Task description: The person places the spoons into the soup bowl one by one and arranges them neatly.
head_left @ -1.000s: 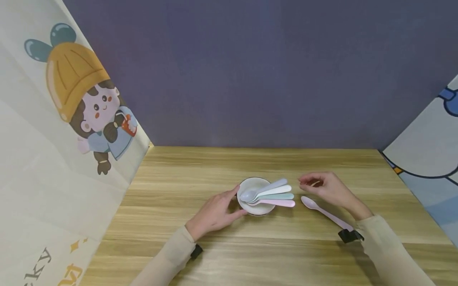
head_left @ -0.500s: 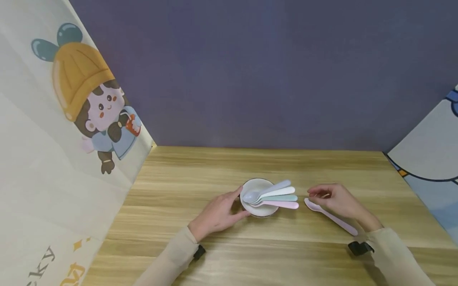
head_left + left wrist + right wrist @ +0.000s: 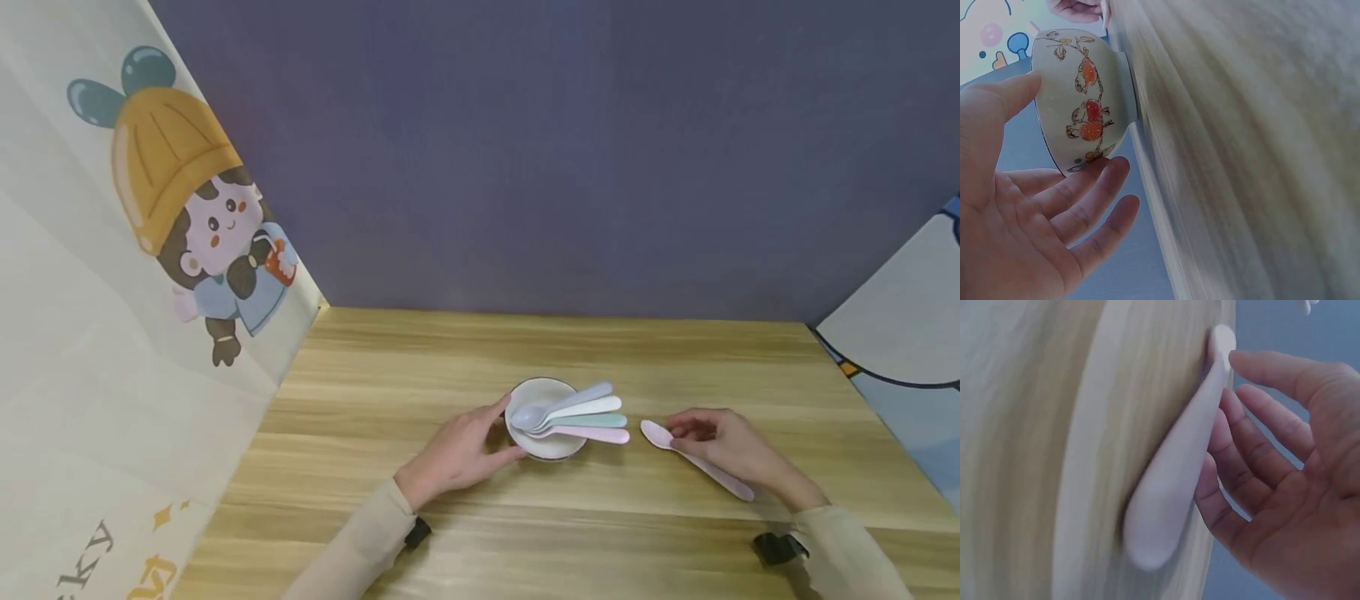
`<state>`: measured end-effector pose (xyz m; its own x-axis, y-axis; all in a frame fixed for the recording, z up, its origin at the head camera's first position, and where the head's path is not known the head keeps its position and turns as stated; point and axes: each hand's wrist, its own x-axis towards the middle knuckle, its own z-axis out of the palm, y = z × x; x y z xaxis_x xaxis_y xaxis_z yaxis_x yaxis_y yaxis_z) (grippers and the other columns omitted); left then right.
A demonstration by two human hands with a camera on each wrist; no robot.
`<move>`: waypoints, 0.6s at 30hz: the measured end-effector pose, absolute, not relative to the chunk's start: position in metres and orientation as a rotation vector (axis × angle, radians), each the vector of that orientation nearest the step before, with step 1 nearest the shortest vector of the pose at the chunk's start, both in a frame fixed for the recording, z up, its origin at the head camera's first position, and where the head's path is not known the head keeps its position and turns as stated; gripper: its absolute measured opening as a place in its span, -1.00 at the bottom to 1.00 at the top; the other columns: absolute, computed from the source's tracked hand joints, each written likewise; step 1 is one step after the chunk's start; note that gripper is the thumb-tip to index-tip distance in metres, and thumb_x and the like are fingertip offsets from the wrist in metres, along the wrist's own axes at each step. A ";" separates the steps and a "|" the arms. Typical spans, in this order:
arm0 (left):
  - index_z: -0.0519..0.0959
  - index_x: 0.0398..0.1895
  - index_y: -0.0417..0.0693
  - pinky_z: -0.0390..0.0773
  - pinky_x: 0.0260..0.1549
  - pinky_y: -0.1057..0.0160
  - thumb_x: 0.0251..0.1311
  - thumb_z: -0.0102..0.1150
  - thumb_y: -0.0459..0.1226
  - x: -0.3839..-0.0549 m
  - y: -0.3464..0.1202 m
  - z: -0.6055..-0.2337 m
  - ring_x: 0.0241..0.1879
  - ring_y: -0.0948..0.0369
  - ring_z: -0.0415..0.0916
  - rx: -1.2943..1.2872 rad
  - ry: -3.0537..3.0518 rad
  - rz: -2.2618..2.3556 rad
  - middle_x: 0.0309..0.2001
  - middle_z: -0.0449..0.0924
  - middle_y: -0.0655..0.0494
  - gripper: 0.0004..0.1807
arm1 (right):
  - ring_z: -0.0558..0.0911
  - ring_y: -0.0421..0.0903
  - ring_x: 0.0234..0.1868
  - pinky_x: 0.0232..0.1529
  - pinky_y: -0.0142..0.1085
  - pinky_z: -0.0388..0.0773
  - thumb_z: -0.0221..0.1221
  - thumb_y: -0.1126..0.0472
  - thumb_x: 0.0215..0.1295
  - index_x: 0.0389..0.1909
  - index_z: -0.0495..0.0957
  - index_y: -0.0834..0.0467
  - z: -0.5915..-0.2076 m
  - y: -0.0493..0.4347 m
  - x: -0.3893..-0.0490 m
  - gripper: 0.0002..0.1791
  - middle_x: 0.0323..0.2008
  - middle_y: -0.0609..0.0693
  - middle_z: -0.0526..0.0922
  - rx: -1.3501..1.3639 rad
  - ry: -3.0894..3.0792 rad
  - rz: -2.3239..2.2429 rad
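Observation:
My left hand [image 3: 457, 450] holds a small white bowl [image 3: 540, 390] at its left side, thumb and fingers spread along the rim. The left wrist view shows red fruit painted on the bowl [image 3: 1063, 94]. Several spoons rest fanned in it, handles over the right rim: lavender [image 3: 596, 390], white [image 3: 600, 405], mint [image 3: 600, 421] and pink [image 3: 603, 435]. A loose pale pink spoon [image 3: 716, 477] lies slanted on the table to the right. My right hand [image 3: 738, 450] bends round this spoon's neck; in the right wrist view the thumb tip meets the neck and the fingers lie along the handle's edge.
The wood-grain table [image 3: 420, 358] ends at a dark blue back wall [image 3: 480, 167]. Printed cloth panels flank it, with a cartoon figure [image 3: 202, 208] on the left one. A black wrist strap [image 3: 780, 548] hangs at the right sleeve.
My right hand has come down and toward me, from above the loose pink spoon's head onto its neck. My left hand keeps holding the bowl. The head view has shifted slightly.

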<state>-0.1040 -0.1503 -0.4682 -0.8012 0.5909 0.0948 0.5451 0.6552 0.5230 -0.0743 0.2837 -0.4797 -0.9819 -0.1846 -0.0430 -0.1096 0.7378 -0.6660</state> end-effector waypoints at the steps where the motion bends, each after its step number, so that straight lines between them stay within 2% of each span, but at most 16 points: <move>1: 0.13 0.72 -0.01 0.58 0.41 0.01 0.43 0.19 0.28 -0.104 -0.151 -0.468 0.42 0.05 0.54 0.960 2.781 0.834 0.49 0.51 -0.03 -0.01 | 0.66 -0.41 -0.25 -0.25 -0.44 0.66 0.44 0.17 0.36 0.07 0.74 0.22 -0.481 0.285 -0.073 -0.66 -0.15 -0.03 0.82 -0.245 2.827 -1.075; 11: 0.18 0.69 -0.12 0.58 0.40 0.00 0.43 0.19 0.28 -0.101 -0.156 -0.468 0.41 0.03 0.56 0.973 2.773 0.833 0.48 0.52 -0.06 0.00 | 0.62 -0.39 -0.30 -0.30 -0.44 0.60 0.46 0.18 0.33 0.04 0.75 0.28 -0.483 0.289 -0.058 -0.65 -0.26 -0.08 0.76 -0.190 2.764 -1.086; 18: 0.13 0.72 0.00 0.58 0.40 0.02 0.43 0.20 0.28 -0.100 -0.159 -0.467 0.41 0.07 0.55 0.981 2.761 0.836 0.49 0.51 -0.01 -0.01 | 0.60 -0.39 -0.30 -0.31 -0.45 0.59 0.46 0.19 0.32 -0.02 0.76 0.27 -0.483 0.287 -0.054 -0.70 -0.26 -0.02 0.76 -0.180 2.747 -1.087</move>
